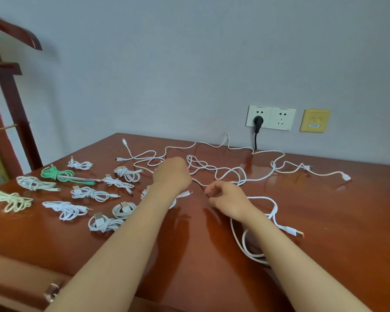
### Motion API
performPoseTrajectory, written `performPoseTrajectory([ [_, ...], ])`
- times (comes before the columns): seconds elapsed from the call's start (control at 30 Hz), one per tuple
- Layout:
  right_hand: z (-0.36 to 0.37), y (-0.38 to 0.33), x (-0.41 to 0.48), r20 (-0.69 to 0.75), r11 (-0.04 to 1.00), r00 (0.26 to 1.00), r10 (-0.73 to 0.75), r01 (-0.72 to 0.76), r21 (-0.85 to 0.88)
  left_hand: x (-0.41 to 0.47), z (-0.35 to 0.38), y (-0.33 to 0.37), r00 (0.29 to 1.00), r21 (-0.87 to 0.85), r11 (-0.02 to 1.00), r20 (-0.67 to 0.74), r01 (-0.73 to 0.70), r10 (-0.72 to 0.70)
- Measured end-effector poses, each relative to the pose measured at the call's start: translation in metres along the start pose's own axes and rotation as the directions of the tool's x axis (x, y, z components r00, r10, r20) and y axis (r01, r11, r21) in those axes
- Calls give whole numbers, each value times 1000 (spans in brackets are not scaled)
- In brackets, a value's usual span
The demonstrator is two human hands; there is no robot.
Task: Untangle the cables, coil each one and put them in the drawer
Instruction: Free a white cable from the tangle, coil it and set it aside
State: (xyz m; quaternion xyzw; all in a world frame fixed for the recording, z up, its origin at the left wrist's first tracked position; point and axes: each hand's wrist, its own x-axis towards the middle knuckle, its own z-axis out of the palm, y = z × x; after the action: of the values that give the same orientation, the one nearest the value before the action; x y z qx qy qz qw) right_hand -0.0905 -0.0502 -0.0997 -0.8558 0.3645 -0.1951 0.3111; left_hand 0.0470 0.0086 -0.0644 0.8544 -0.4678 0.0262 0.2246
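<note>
A tangle of thin white cables [214, 168] sprawls over the middle and back of the red-brown table [324, 221]. My left hand [172, 174] is curled into a fist over the tangle's left part and grips a thin white cable. A strand of this cable runs from it to my right hand [225, 199], whose curled fingers pinch the strand just to the right. Several coiled white cables [92, 193] and a green one [57, 173] lie in rows at the left. A thicker white cable with an orange-tipped plug [298, 233] loops under my right forearm.
A drawer front with a metal handle [52, 292] shows at the lower left, below the table edge. On the wall behind are double sockets [279, 119] with a black plug [258, 121] and a yellow plate [315, 120]. A wooden rack [11, 95] stands at the left.
</note>
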Motion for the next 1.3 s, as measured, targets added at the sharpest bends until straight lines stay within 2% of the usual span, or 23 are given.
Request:
performPoseTrajectory([
  [0.07,-3,9,-4,36,997,999,14,-11,-71,-4,6,13,998,-31,998,32,-49,50],
  [0.23,-16,33,-5,-27,968,1000,-3,-4,-252,-12,32,39,966,-138,972,155,-188,209],
  [0.43,-44,68,-16,-160,902,987,17,-84,-424,-12,73,59,918,-21,978,342,-206,201],
  [0.6,-59,82,-18,-263,828,964,37,-177,-532,-11,87,70,907,-175,944,274,-279,319],
  [0.7,-54,80,-17,-270,872,962,-42,-96,-480,-10,93,76,904,-315,899,205,-303,376],
  [0.77,-51,79,-15,-249,913,966,-70,-39,-406,-8,97,78,895,-448,841,171,-302,412],
  [0.83,-52,80,-13,-234,922,972,-35,-58,-383,-3,101,80,885,-617,743,159,-258,439],
  [0.93,-57,80,-13,-242,868,970,29,-144,-475,1,102,84,925,-726,666,116,-169,361],
  [1.0,-57,82,-13,-285,813,957,44,-200,-547,3,103,83,958,-643,730,-20,-230,285],
  [1.07,-58,83,-13,-372,768,926,72,-289,-571,5,104,80,954,-433,850,-158,-299,255],
  [1.1,-60,83,-13,-412,746,906,99,-342,-572,6,103,78,961,-317,910,-157,-267,227],
  [1.17,-61,82,-12,-461,714,875,149,-418,-562,6,100,75,995,-151,984,-46,-90,84],
  [1.23,-59,80,-12,-478,713,863,162,-438,-548,6,98,73,997,-99,994,75,43,-35],
  [1.3,-55,80,-13,-472,707,869,152,-429,-562,7,100,72,993,-123,992,119,33,-18],
])
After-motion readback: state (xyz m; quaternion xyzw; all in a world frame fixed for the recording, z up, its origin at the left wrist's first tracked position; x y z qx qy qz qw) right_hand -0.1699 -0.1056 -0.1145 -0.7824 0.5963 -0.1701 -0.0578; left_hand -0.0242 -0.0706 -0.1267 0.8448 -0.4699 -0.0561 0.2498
